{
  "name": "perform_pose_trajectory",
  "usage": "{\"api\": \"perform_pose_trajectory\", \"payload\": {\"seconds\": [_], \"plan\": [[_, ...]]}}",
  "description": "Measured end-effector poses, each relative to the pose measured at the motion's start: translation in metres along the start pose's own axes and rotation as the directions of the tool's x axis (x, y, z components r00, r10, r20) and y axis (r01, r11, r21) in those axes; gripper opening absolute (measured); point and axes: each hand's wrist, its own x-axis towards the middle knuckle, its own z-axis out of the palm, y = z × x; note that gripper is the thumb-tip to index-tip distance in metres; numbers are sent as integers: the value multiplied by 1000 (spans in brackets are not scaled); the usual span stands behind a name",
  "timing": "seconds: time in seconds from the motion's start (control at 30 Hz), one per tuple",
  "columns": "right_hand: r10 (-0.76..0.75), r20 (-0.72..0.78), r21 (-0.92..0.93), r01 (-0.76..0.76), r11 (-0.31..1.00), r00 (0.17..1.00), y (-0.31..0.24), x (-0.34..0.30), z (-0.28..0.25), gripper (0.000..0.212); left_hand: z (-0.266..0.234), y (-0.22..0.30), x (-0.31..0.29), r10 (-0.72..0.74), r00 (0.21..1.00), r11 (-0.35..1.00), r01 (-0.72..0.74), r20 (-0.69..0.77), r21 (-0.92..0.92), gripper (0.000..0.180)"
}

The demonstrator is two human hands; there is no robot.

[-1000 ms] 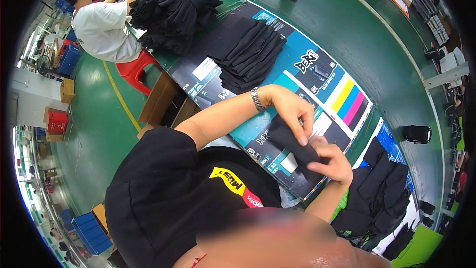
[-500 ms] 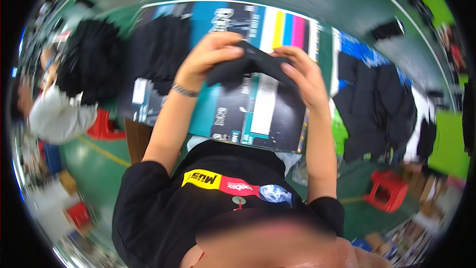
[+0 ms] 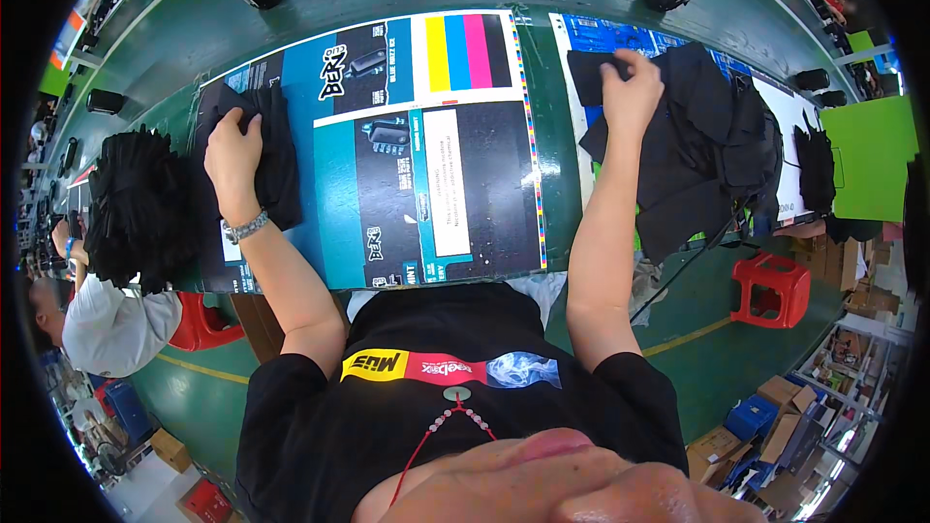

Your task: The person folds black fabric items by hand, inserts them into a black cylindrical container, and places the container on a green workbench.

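In the head view, the person's left hand, with a silver metal-link bracelet at the wrist, is over a neat stack of flat, matte black cloth-like pieces. Its thumb and forefinger are bent, the tips close together at the stack's upper part; I cannot tell whether they grip a layer or only rest on it.

The right hand is well apart from it, over a loose heap of black cloth-like pieces. Its fingers are curled, thumb and forefinger at the edge of one flat black piece at the heap's upper left; whether they have closed on it cannot be made out.

Half a second ago both hands held one dark piece between them over the large printed sheet in teal, black and white. Now they have parted to either side, and that piece is no longer between them. This suggests that its two-handed handling is over; it may lie under the left hand, though one black piece cannot be told from another.

The heap lies partly over a blue printed sheet on the green tabletop. Left of the stack stands a thick, ruffled black bundle.
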Motion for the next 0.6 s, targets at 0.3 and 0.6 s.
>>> {"api": "perform_pose_trajectory", "payload": {"seconds": [0.3,0.6], "plan": [[-116,186,252,67,965,976,-46,-16,8,12,-18,33,2,111,808,951,-255,-579,-173,29],[-152,905,409,-911,53,397,-106,-67,5,24,-2,144,-67,527,785,4,381,326,-924,37]]}}
